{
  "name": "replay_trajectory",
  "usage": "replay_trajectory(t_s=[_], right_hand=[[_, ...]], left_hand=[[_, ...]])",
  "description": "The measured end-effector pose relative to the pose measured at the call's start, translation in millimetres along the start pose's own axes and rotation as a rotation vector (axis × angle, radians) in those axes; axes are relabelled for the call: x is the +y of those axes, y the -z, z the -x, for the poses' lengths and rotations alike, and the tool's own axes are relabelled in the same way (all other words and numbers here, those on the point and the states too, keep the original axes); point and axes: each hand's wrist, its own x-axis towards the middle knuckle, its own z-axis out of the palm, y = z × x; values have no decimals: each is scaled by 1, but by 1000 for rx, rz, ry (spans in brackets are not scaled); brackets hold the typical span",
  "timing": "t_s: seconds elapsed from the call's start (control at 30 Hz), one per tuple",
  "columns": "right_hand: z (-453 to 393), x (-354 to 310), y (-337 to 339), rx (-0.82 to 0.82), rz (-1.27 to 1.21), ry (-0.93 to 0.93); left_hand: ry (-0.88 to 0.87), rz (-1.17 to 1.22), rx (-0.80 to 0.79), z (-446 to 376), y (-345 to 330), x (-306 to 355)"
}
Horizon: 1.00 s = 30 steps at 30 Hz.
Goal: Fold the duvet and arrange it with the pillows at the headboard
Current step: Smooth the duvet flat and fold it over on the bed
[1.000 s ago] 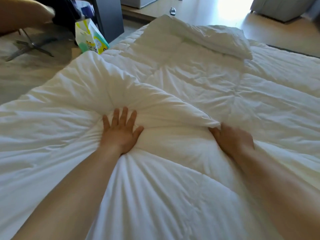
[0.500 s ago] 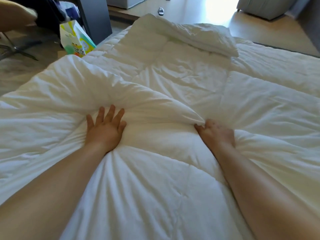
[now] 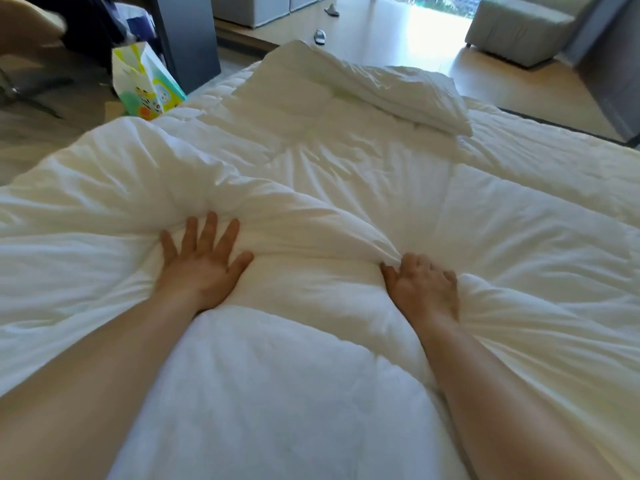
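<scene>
Low over the bed, the left hand (image 3: 204,268) lies flat with fingers spread, pressing the white duvet (image 3: 311,375) down. Off to its right, the right hand (image 3: 424,289) curls its fingers into a bunched fold, gripping the cloth. Between the two hands runs a raised folded edge. Beyond the fingertips, smoother quilt stretches to a turned-back heap. Past the left hand stands a colourful bag (image 3: 149,84); a slipper (image 3: 320,36) lies on the sunlit floor ahead.
</scene>
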Motion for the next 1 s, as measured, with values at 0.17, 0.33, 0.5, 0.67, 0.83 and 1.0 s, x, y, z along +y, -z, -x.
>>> replay_trajectory(t_s=[0.17, 0.33, 0.5, 0.67, 0.83, 1.0], right_hand=[[-2, 0, 8, -1, 86, 40], [1, -2, -1, -10, 58, 56], [-11, 3, -10, 28, 47, 73], [-51, 13, 39, -532, -121, 128], [-180, 15, 104, -227, -1003, -202], [-311, -17, 90, 232, -392, -93]], left_hand=[[24, 43, 24, 1, 11, 3], [72, 313, 149, -15, 43, 38], [62, 186, 106, -38, 6, 63], [36, 122, 20, -55, -20, 59], [1, 79, 45, -63, -36, 58], [-2, 80, 85, -68, -49, 55]])
